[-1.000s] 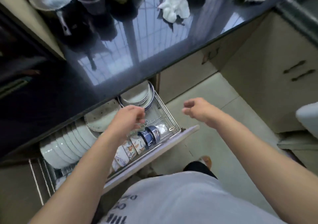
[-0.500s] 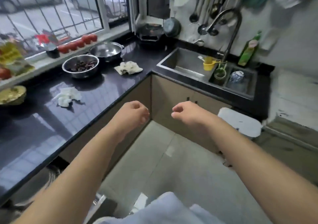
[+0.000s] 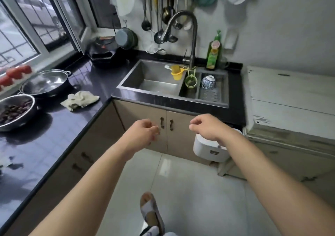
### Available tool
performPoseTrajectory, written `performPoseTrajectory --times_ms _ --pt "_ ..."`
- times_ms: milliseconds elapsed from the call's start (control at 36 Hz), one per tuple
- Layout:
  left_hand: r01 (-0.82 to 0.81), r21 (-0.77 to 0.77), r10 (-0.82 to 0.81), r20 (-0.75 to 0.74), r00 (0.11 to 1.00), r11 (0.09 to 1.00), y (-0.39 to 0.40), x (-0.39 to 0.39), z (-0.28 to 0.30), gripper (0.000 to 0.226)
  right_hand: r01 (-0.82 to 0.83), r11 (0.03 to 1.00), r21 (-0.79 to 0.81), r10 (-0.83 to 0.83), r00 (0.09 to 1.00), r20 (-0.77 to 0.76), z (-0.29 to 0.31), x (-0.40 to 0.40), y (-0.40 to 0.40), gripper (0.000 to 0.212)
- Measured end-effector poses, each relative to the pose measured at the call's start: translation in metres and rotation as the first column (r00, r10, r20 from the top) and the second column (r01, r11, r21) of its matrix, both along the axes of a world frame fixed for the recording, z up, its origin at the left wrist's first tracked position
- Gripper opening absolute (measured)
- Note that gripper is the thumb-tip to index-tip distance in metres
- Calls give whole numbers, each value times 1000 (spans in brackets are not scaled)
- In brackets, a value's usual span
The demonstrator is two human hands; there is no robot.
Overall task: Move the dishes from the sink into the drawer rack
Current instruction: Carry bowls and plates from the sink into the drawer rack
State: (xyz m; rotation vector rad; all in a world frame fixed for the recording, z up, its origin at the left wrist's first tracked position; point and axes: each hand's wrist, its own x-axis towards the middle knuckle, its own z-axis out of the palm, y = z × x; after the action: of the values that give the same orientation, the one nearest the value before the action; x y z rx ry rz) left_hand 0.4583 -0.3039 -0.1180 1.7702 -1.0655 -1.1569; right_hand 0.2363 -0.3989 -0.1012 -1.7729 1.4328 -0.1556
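Both hands empty, left hand point(image 3: 143, 132) and right hand point(image 3: 204, 127) fingers loosely curled; blue-patterned bowl point(image 3: 208, 82) upside down in sink point(image 3: 155, 92) right-end tray.

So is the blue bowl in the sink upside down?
Yes, upside down: the bowl sits rim-down on the sink's drain tray, its foot ring on top.

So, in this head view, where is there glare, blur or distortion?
Head view: daylight glares on the dark countertop and the floor tiles; wide-angle distortion bends the window frame; the blue-and-white bowl in the sink rack looks soft; both hands are reasonably sharp.
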Motion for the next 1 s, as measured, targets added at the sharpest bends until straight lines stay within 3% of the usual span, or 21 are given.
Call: performPoseTrajectory --times_ms 111,222,306,361,556,778,833,1000 --pt "17 4 -17 -2 1000 1000 -51 23 -10 28 43 999 -14 -43 999 13 -4 20 -52 18" --pt "18 4 -18 52 998 1000 -108 57 -15 13 64 998 -23 -63 998 27 -12 52 -105 12" --pt "16 42 -17 43 999 999 -154 82 -19 12 112 994 -3 -112 994 15 -21 72 -144 34" --pt "45 60 -47 36 998 997 -177 92 -17 13 154 988 0 -154 988 29 -23 80 -163 38" --pt "104 68 -103 -17 995 992 -242 120 -15 9 257 965 56 -260 964 57 -46 104 -216 8" --pt "76 130 -60 -129 990 989 -316 136 -34 11 269 960 80 -275 958 85 -81 128 -296 8" --pt "62 152 -37 -158 987 986 -336 134 -38 9 272 959 84 -279 956 86 -91 128 -316 18" --pt "-4 204 26 -108 994 979 -405 126 -52 10 293 951 97 -301 950 80 -138 129 -387 20"
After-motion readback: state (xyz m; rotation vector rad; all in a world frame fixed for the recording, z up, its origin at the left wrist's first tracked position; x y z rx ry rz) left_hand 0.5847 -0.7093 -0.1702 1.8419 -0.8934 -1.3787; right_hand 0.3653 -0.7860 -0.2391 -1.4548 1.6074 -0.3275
